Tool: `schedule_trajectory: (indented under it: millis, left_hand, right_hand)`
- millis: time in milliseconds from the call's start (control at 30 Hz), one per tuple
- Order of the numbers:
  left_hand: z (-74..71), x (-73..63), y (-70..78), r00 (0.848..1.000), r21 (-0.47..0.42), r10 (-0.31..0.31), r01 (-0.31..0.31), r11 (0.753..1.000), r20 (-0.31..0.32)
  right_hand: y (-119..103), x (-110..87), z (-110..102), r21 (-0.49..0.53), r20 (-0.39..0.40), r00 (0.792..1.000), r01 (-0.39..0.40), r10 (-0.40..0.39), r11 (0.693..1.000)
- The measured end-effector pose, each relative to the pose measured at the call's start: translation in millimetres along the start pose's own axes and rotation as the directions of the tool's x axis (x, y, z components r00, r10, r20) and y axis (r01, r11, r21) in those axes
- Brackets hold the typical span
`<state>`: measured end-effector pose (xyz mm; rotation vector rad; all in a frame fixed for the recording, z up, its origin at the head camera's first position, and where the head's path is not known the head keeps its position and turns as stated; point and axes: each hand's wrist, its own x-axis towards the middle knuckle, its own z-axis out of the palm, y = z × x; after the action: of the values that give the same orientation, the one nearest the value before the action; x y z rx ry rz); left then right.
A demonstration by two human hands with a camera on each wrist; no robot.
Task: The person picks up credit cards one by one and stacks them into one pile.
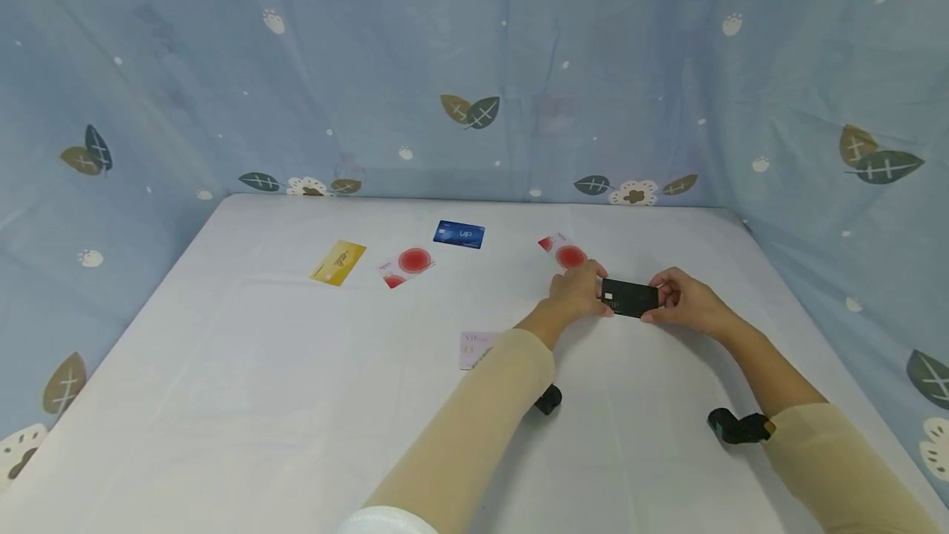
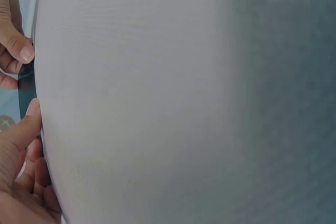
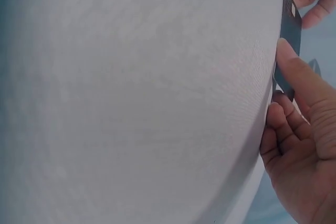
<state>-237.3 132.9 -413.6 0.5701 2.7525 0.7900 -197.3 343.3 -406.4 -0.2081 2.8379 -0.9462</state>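
Two hands meet over one black card, held just above the white table toward its far right. The left hand pinches the card's left end between thumb and fingers, and the right hand pinches the right end the same way (both wrist views show a thumb pressed on the dark edge). A red-and-white card lies just beyond the left hand. Farther left lie a blue card, another red-and-white card and a yellow card. A pale VIP card sits partly under the left sleeve.
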Motion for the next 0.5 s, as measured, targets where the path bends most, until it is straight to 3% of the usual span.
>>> schedule_trajectory:
  millis: [167, 500]
  left_hand:
    - [1.4, 0.4, 0.2, 0.999, 0.094, 0.03, -0.031, 0.995, 0.014]
    - [-4.9, -6.6, 3.9, 0.995, 0.067, 0.059, -0.064, 0.996, 0.078]
  right_hand:
    - [0.8, -1.2, -0.1, 0.025, 0.018, 1.0, 0.002, -0.003, 1.0]
    - [1.5, -2.2, -1.5, 0.03, 0.051, 0.999, 0.006, -0.008, 1.0]
